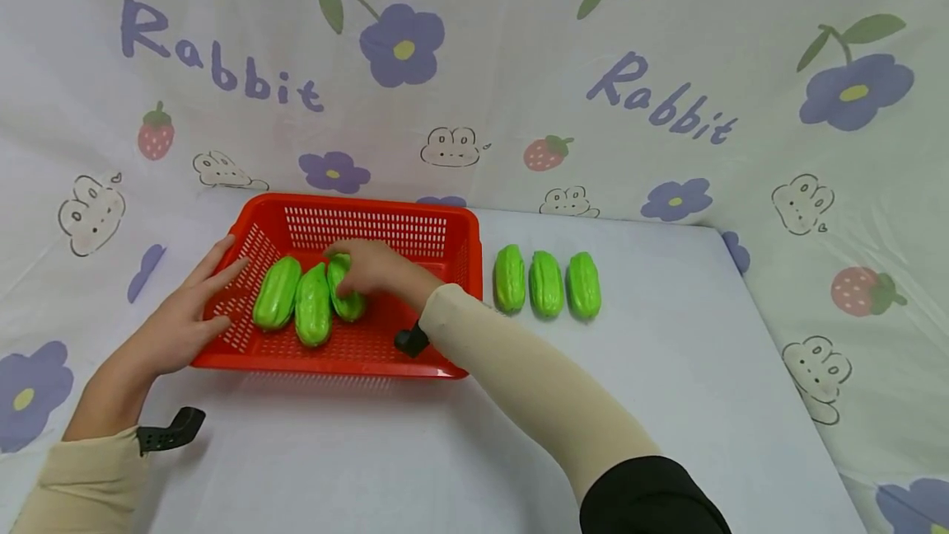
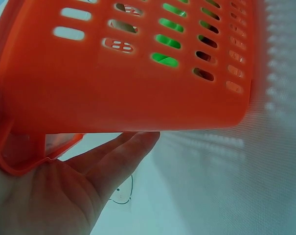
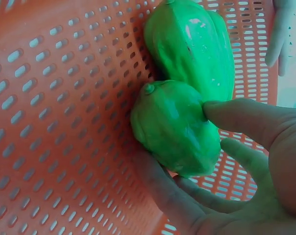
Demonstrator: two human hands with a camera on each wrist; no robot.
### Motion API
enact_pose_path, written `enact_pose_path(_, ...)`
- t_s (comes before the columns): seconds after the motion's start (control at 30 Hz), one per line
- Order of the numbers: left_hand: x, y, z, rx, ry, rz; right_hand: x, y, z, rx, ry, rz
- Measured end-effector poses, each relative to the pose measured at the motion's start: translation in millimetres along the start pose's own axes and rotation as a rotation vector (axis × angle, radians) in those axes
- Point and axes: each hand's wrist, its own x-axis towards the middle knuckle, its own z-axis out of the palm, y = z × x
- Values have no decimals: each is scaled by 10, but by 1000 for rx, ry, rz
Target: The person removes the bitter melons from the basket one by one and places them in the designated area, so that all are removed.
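Observation:
Inside the red plastic basket [image 1: 415,363], my right hand [image 1: 381,270] holds a ridged green gourd [image 3: 174,129], its thumb on one side and fingers on the other. This gourd [image 1: 343,285] is the rightmost of three in the basket, close beside the middle gourd [image 1: 313,307]. Another gourd [image 1: 277,293] lies to their left. My left hand [image 1: 178,320] rests at the basket's left rim, fingers spread and fairly straight. In the left wrist view, fingers [image 2: 121,159] of that hand extend outside the basket wall [image 2: 128,103].
Right of the basket, three more green gourds stand in a row on the white table: the near one [image 1: 509,278], the middle one [image 1: 546,284] and the far right one [image 1: 584,285]. A printed cloth [image 1: 482,48] with rabbits and flowers hangs behind the table.

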Motion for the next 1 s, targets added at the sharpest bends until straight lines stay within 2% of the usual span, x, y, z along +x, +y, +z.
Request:
enact_pose_path(0.13, -4, 2, 4, -4, -6, 1, -49, 3, -23, 10, -11, -2)
enact_pose_path(0.37, -10, 7, -10, 6, -6, 6, -103, 61, -76, 10, 34, -4)
enact_pose_path(0.7, -13, 28, -13, -24, -1, 35, -232, 83, -178, 156, 58, -3)
enact_pose_path(1.0, -12, 24, -11, -13, -1, 27, -391, 110, -327, 185, 83, -30)
